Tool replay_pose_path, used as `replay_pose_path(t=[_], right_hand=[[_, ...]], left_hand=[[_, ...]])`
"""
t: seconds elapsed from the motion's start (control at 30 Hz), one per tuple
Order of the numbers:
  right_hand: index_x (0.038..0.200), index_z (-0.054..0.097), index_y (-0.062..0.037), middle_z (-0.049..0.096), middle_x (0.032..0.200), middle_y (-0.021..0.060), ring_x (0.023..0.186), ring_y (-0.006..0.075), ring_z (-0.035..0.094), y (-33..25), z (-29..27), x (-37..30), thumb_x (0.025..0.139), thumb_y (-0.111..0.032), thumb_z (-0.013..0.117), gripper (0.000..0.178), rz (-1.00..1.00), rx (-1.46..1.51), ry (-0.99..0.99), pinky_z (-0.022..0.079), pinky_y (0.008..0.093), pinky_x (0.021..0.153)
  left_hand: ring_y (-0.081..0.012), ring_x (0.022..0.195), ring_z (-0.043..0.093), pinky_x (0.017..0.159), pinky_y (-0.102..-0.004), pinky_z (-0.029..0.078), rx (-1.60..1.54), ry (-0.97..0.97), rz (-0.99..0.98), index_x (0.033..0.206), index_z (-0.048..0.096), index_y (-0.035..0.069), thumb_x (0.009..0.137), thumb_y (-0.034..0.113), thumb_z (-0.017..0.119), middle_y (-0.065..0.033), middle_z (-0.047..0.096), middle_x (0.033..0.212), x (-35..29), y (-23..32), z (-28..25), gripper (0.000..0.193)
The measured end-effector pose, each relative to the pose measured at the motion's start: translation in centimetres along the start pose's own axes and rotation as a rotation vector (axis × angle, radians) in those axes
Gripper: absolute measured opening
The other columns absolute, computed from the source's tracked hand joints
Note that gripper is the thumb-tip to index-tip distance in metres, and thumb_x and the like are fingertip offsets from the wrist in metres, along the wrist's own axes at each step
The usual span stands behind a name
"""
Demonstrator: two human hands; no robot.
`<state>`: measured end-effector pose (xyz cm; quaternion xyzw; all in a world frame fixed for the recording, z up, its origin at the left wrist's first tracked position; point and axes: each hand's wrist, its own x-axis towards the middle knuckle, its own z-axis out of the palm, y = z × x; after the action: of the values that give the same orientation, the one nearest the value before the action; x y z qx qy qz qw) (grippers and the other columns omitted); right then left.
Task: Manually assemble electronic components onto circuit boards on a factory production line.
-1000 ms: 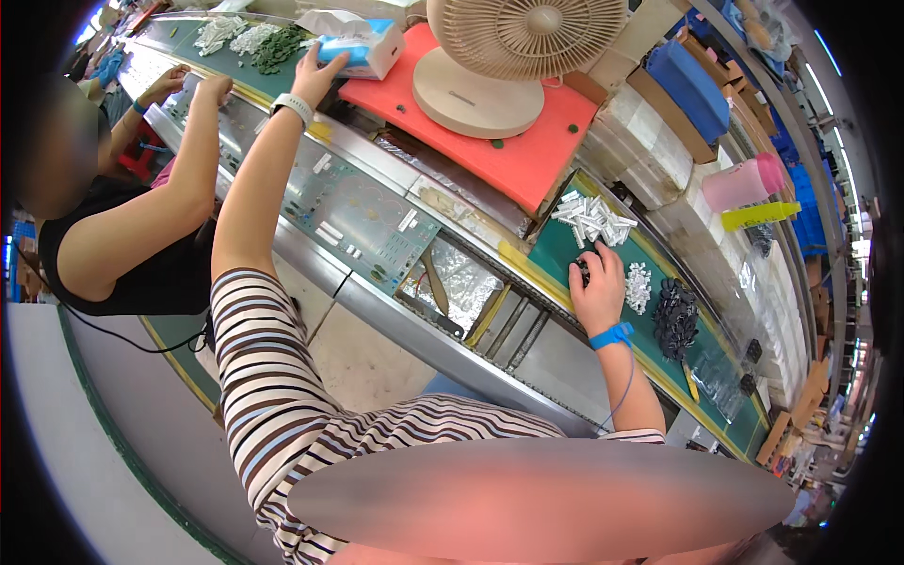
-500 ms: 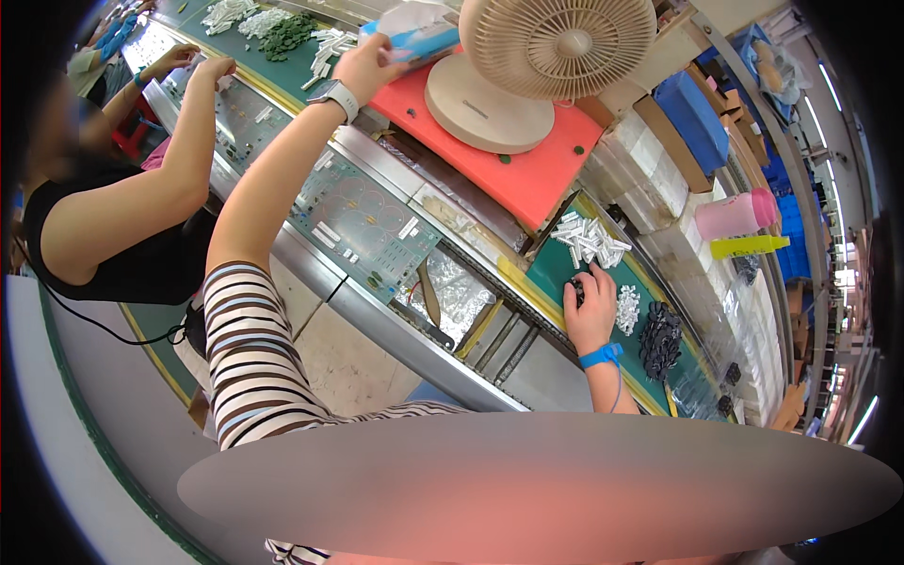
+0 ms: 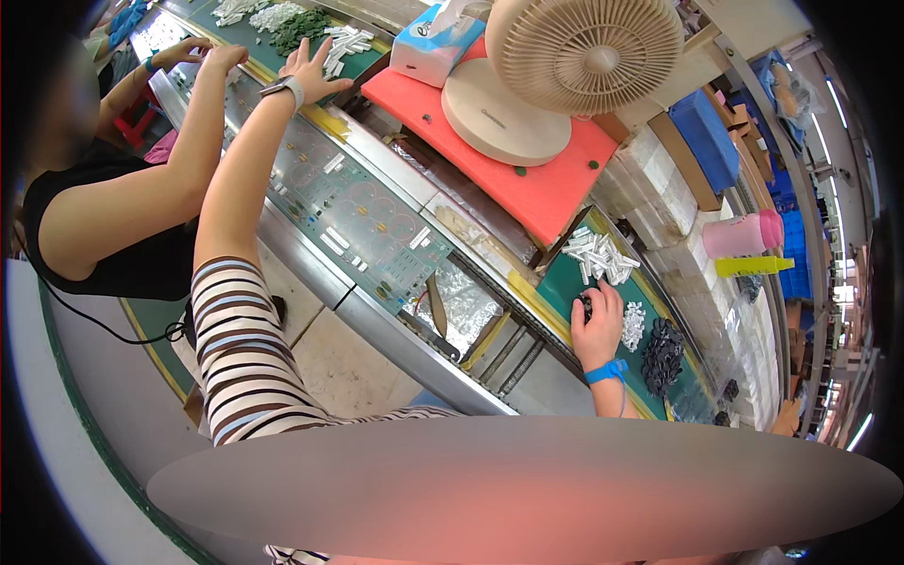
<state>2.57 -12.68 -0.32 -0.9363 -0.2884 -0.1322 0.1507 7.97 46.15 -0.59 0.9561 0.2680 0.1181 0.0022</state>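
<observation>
My left hand (image 3: 315,77) is open and holds nothing, its fingers spread above the conveyor's far edge, near a pile of white parts (image 3: 346,45). On that wrist is a watch (image 3: 284,88). Over the green mat at the right, my right hand (image 3: 599,328) is curled, with small dark parts (image 3: 586,305) between thumb and fingers. A blue wrist strap (image 3: 605,371) circles that wrist. White cylindrical parts (image 3: 601,256) lie beyond its fingertips; small white parts (image 3: 633,326) and black parts (image 3: 663,358) lie to its right. A blue-white tissue pack (image 3: 435,45) stands on the red board (image 3: 556,202).
A populated circuit board (image 3: 363,221) lies on the conveyor (image 3: 311,268), with a wooden-handled tool (image 3: 436,306) nearby. A beige fan (image 3: 508,132) stands on the red board. To the left, a co-worker's arms (image 3: 184,155) reach over the line. A pink bottle (image 3: 739,235) and yellow marker (image 3: 753,266) are at the right.
My left hand has let go of the tissue pack and moved left, its fingers spreading. The pack now stands upright on the red board. My right hand stays over the mat. The whole view shifted slightly.
</observation>
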Motion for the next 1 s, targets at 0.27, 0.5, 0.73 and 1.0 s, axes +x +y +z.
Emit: replay_pose_path(t=[0.27,0.5,0.73,1.0], right_hand=[[0.091,0.054,-0.0034,0.051,0.113,0.0194,0.105,0.0374,0.046,-0.2,0.0,0.0,0.075,-0.015,0.061,0.021,0.008,0.017,-0.013,0.038,0.0453,0.089],[0.091,0.054,-0.0029,0.050,0.114,0.0200,0.106,0.0382,0.046,-0.4,-0.3,0.0,0.074,-0.013,0.061,0.021,0.028,0.002,-0.049,0.038,0.0454,0.089],[0.092,0.054,-0.0024,0.050,0.114,0.0202,0.105,0.0384,0.046,-0.4,-0.4,0.3,0.074,-0.013,0.060,0.021,0.027,0.002,-0.062,0.038,0.0454,0.089],[0.092,0.055,-0.0026,0.050,0.114,0.0195,0.105,0.0382,0.046,-0.5,-0.3,0.3,0.075,-0.014,0.060,0.021,0.015,0.002,-0.047,0.038,0.0452,0.089]], left_hand=[[-0.0288,0.137,0.009,0.107,-0.0520,0.011,0.053,-0.096,-0.050,0.142,0.009,0.033,0.069,0.079,0.040,-0.0118,0.009,0.148,3.9,1.0,2.4,0.092],[-0.0278,0.133,0.020,0.104,-0.0513,0.019,0.084,0.000,0.001,0.138,0.028,0.019,0.070,0.074,0.045,-0.0116,0.026,0.143,7.7,2.2,3.3,0.089],[-0.0335,0.120,0.040,0.098,-0.0434,0.035,-0.033,0.073,0.021,0.125,0.046,0.015,0.066,0.068,0.055,-0.0173,0.042,0.128,9.3,2.7,4.7,0.080],[-0.0355,0.115,0.043,0.094,-0.0439,0.039,-0.041,0.171,0.085,0.119,0.053,0.020,0.068,0.057,0.058,-0.0164,0.043,0.127,8.4,2.8,4.7,0.063]])
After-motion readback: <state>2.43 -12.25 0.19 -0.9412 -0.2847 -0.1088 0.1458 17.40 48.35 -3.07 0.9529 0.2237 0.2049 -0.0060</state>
